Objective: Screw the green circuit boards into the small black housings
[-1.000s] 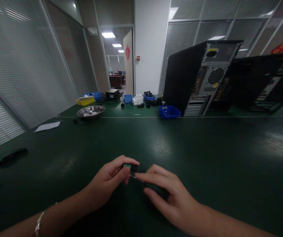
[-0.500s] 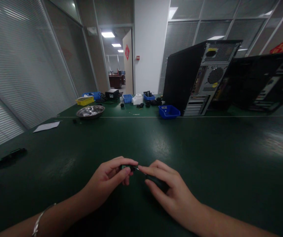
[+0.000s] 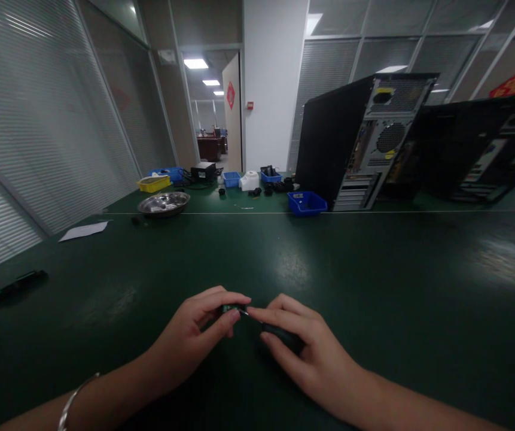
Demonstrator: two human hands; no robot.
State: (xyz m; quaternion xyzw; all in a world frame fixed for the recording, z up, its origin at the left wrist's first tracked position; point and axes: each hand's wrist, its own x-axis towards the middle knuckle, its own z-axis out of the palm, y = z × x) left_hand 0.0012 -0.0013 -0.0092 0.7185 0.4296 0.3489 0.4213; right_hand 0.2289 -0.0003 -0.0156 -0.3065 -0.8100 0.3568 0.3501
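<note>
My left hand (image 3: 194,338) pinches a small dark part with a green face (image 3: 230,309) between thumb and fingers, low over the dark green table (image 3: 374,281). My right hand (image 3: 306,350) is wrapped round the black handle of a small screwdriver (image 3: 279,335), index finger stretched along it. The thin metal tip meets the small part where both hands come together. A silver bangle (image 3: 75,398) sits on my left wrist.
An open black computer tower (image 3: 365,140) and a second dark case (image 3: 477,149) stand at the back right. A blue bin (image 3: 306,202), a steel dish (image 3: 164,203), a yellow tray (image 3: 154,183), a white sheet (image 3: 83,230) and a black strip (image 3: 15,286) lie around.
Both hands have stayed together on the part. The green face showed more a second ago and is now mostly covered by my left fingers; the hands shifted slightly lower.
</note>
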